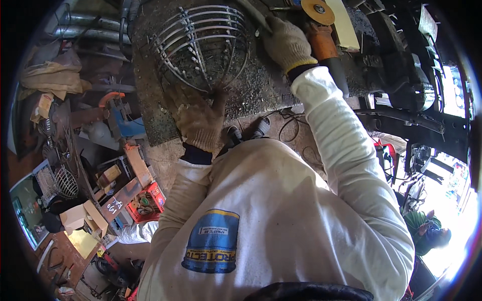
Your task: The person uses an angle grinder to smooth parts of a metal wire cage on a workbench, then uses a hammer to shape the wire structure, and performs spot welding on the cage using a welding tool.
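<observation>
A domed cage of welded metal bars (pixel 198 37) rests on the dark, gritty worktable (pixel 150 110). My left hand (pixel 196 115), in a soiled work glove, is at the cage's near rim, its thumb and fingers on either side of the lowest point; the fingertips are dim against the table. To the right of the cage, my gloved right hand (pixel 288 44) is closed around a long grey bar (pixel 253 14), whose far end runs out of view. Close beside that hand lies an orange angle grinder (pixel 323 42) with a tan disc (pixel 318 11).
A yellowish flat strip (pixel 345 27) lies beyond the grinder. Cables (pixel 288 128) loop below the table's near edge. On the left are a blue clamp-like tool (pixel 123 118), a red crate (pixel 146 203) and an open cardboard box (pixel 84 218). Another person (pixel 427 231) is at the far right.
</observation>
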Demonstrator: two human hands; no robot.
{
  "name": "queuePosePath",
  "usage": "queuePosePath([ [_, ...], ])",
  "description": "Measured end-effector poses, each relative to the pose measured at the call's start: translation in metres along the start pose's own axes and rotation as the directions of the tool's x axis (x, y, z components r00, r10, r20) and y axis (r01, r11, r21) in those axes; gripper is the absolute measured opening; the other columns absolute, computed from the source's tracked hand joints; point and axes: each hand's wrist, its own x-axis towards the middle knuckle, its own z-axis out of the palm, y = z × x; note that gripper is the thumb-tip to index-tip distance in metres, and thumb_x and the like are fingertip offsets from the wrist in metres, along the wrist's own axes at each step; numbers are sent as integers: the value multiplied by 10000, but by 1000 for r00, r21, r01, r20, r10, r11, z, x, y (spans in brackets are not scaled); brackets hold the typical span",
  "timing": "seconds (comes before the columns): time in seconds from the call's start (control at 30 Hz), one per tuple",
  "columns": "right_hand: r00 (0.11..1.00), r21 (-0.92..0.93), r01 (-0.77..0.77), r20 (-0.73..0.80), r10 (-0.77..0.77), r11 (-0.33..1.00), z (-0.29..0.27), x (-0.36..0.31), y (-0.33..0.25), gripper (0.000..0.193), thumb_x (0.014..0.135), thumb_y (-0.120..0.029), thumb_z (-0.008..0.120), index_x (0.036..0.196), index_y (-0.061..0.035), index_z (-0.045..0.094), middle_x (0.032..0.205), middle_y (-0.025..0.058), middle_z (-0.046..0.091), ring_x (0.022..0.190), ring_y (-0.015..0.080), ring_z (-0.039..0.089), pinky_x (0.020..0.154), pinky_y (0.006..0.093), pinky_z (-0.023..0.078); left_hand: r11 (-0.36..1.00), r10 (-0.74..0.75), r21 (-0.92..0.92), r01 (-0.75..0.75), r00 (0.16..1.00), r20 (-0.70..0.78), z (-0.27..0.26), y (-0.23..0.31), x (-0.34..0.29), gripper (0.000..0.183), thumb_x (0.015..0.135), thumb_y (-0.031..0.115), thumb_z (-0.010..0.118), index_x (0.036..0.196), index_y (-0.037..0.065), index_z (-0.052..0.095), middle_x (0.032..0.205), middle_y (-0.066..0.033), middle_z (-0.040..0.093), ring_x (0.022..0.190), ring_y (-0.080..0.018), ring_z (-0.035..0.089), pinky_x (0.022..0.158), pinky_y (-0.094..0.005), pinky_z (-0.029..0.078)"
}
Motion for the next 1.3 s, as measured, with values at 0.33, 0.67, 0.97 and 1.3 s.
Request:
queuePosePath([
  [0.33,962,-176,-273,-33,271,946,-67,-72,89,801,844,-570,746,1426,-52,561,1323,262,649,1226,421,638,1037,504,509,952,-72,-298,74,997,18,-14,0,4,1055,874,612,721,1532,-118,335,1535,-396,398,1397,-554,444,1202,-553,354],
  [0.67,952,9,-278,136,274,961,-70,-63,121,859,737,-492,847,1379,11,578,1316,266,664,1221,396,652,1039,479,503,661,108,-699,-272,957,-270,-47,0,-4,730,901,335,776,1488,9,489,1464,-267,543,1247,-442,594,1064,-518,468],
  [0.97,951,765,-144,-69,302,627,-79,-176,23,685,821,-316,836,1357,17,569,1113,159,709,1000,205,682,911,346,544,55,475,-982,-183,869,-136,-98,118,21,884,813,390,879,1472,2,436,1338,-219,594,1157,-347,648,1059,-470,491],
  [1.3,948,978,-41,-28,-318,-207,-85,-153,102,1030,827,-637,771,1504,36,384,1342,223,618,1204,374,647,1072,502,526,-229,761,-848,478,631,150,-88,146,24,984,690,340,943,1456,8,423,1233,-154,648,1091,-282,671,981,-427,541],
])
